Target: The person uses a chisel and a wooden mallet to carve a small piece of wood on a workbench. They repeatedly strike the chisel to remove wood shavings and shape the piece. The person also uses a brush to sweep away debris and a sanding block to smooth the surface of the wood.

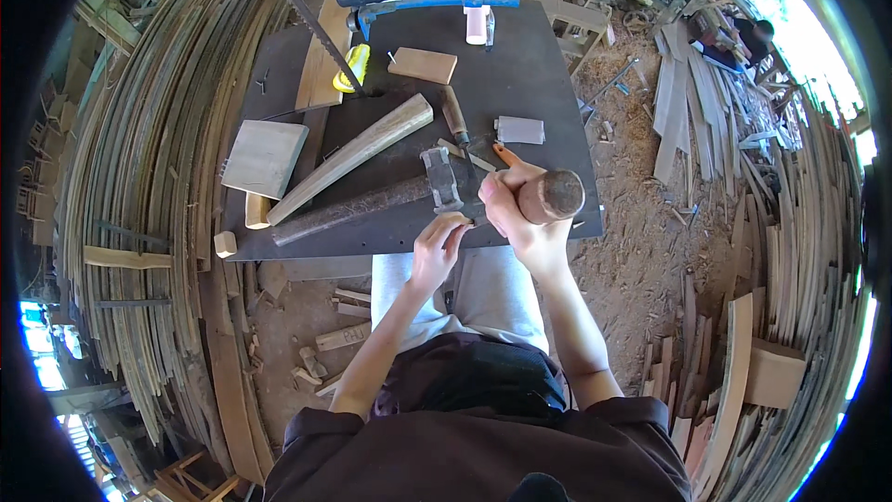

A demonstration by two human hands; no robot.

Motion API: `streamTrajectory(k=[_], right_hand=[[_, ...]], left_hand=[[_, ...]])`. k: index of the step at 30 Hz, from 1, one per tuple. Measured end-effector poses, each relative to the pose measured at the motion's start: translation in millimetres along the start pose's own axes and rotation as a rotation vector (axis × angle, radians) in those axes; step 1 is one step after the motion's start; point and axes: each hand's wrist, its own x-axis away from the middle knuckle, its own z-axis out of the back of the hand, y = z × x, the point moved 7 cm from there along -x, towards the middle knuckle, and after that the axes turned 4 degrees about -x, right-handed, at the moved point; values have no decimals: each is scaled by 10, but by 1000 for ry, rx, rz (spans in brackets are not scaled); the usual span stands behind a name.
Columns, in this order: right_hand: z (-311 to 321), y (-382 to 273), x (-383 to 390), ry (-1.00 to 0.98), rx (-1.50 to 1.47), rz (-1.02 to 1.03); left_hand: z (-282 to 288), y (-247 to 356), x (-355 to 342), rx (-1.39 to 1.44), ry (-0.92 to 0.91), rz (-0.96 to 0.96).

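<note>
My right hand (pixel 525 223) is closed around a tool with a thick, round wooden handle (pixel 555 196), its blunt end turned up toward me. The tool's far end is hidden by the hand. An orange-brown piece (pixel 506 155) shows just beyond the fingers. My left hand (pixel 441 246) pinches at the table's near edge, its fingertips on a small dark thing too small to name. Beside it lies a sledgehammer (pixel 440 180), its long handle reaching left. Farther off rests a chisel (pixel 453 116) with a wooden handle, near a pale grey rectangular block (pixel 519 130).
The dark table (pixel 548 65) carries a long squared timber (pixel 358 158), a pale wooden block (pixel 264 158), a brown block (pixel 423 66) and a yellow object (pixel 352 69). A saw blade (pixel 311 20) rises through it. Stacked boards (pixel 139 158) flank the left; a person (pixel 754 37) is far right.
</note>
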Motion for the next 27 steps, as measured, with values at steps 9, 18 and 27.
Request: streamTrajectory(k=[9,18,27], right_hand=[[24,41,-22,-50,90,47],[75,-154,-46,52,-5,62],[103,139,-72,9,-86,-76]], left_hand=[[-7,-72,-48,77,13,22],[110,10,-137,42,-36,-18],[-23,-180,-29,98,-29,0]])
